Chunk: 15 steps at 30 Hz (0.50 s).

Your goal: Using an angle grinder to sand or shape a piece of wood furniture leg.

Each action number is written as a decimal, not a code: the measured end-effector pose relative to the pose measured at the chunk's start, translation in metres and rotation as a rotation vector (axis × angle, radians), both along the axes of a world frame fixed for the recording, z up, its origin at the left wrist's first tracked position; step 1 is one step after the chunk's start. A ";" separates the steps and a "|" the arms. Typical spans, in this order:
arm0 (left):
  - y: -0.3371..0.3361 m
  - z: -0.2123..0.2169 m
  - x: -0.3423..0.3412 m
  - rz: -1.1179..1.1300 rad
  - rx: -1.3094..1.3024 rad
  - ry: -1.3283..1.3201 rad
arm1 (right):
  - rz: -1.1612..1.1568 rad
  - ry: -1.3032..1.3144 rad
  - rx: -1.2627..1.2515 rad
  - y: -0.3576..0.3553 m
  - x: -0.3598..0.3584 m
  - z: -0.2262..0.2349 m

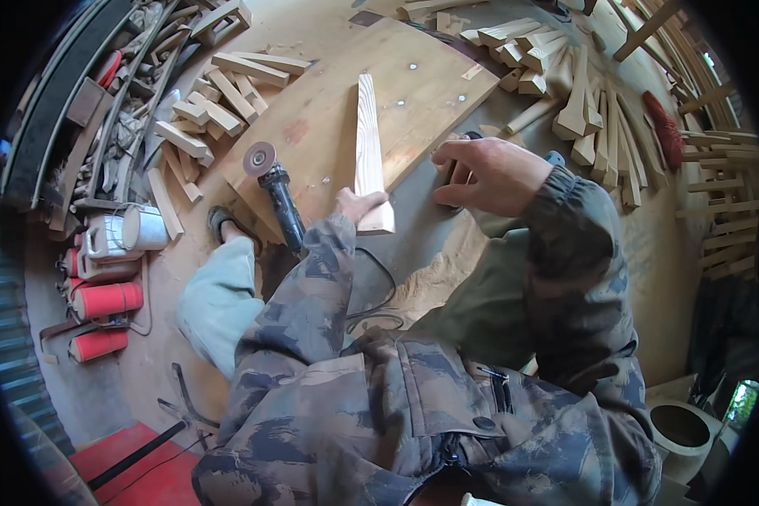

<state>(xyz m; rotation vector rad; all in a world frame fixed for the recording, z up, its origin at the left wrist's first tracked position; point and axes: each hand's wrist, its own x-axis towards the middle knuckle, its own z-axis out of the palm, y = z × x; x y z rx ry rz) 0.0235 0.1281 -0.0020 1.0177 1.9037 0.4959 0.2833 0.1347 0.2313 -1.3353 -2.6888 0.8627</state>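
Note:
My left hand [358, 205] grips the near, wide end of a pale tapered wooden leg [368, 139], thumb across its top. The leg lies on a plywood board [417, 72], its narrow end pointing away from me. Over the board's right edge my right hand [493, 173] is curled closed. Something dark and brownish shows between its fingers, mostly hidden, and I cannot make out its kind. Left of the leg, an angle grinder [282, 202] with a round abrasive disc [260, 158] rests on the board, near my left sleeve.
Loose wooden blocks [215, 114] are heaped at the board's left. A stack of shaped wooden legs [586, 105] lies at the right. Red canisters [108, 299] and a white bucket [145, 228] stand at the left. A black cable [388, 291] runs below the board near a sawdust pile [447, 266].

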 end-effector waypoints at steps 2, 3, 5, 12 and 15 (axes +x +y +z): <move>0.003 -0.011 0.002 0.021 -0.019 -0.190 | -0.057 0.087 -0.254 0.004 0.002 -0.003; 0.001 -0.001 0.012 0.049 0.008 -0.571 | -0.035 0.015 -0.155 0.007 0.009 -0.008; -0.004 0.004 0.018 0.118 0.019 -1.002 | -0.119 -0.052 -0.145 0.009 0.003 -0.006; 0.001 0.009 0.007 0.157 0.063 -1.527 | -0.020 -0.275 -0.211 0.010 -0.035 -0.067; 0.007 0.022 0.001 0.207 0.016 -1.522 | 0.019 -0.213 -0.262 0.001 -0.050 -0.086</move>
